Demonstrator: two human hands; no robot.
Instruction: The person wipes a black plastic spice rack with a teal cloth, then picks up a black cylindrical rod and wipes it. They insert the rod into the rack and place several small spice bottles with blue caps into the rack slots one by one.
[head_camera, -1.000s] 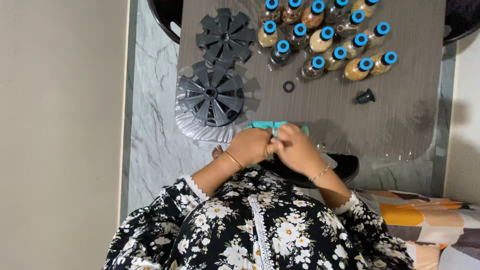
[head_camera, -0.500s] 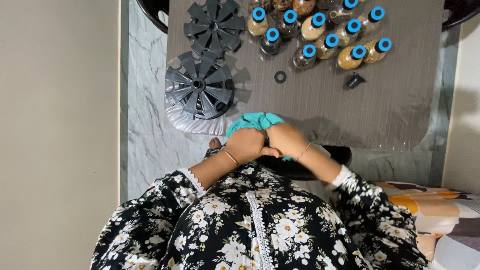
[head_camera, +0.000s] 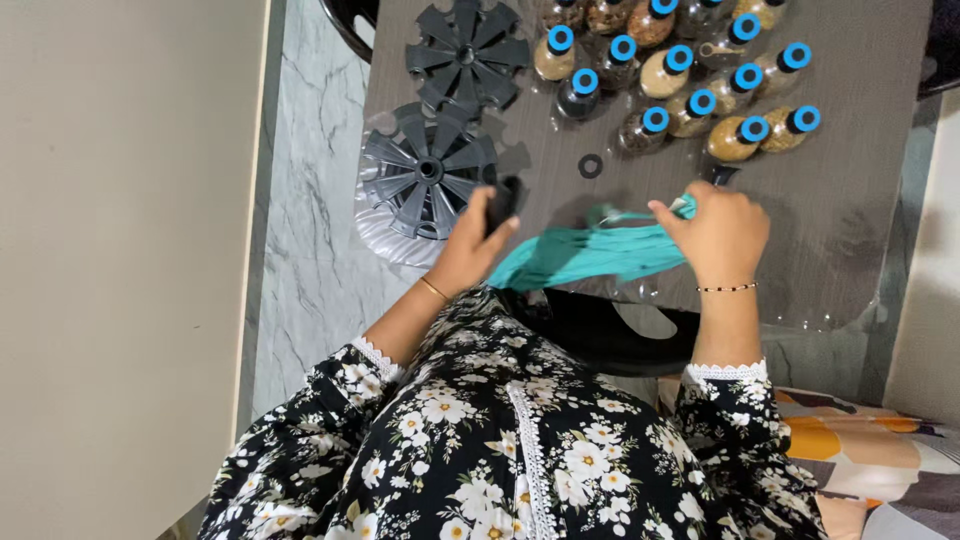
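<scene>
A teal cloth (head_camera: 590, 255) is stretched between both hands just above the near edge of the grey worktop (head_camera: 860, 200), at about 6 o'clock on it. The right hand (head_camera: 722, 235) is closed around the cloth's bunched end at its 3 o'clock side, fingers curled over the fabric. The left hand (head_camera: 470, 250) pinches the other end at 9 o'clock and also grips a small black cylindrical part (head_camera: 500, 205), which sticks up past the fingers.

Just beyond the left hand, at 11 o'clock from the cloth, lies a dark grey slotted wheel (head_camera: 425, 170) resting on a clear plastic disc (head_camera: 385, 230). A second slotted wheel (head_camera: 467, 52) lies farther out at 12 o'clock from the first, close beside it. A small black ring (head_camera: 590, 165) sits on the worktop at 12 o'clock from the cloth, between the wheels and a cluster of small bottles with blue caps (head_camera: 690, 85), which fills the far part of the worktop at 1 o'clock. A small black piece (head_camera: 722, 175) shows just past the right hand's knuckles, partly hidden.

The person wears a black floral garment (head_camera: 500, 440) with white lace cuffs.
</scene>
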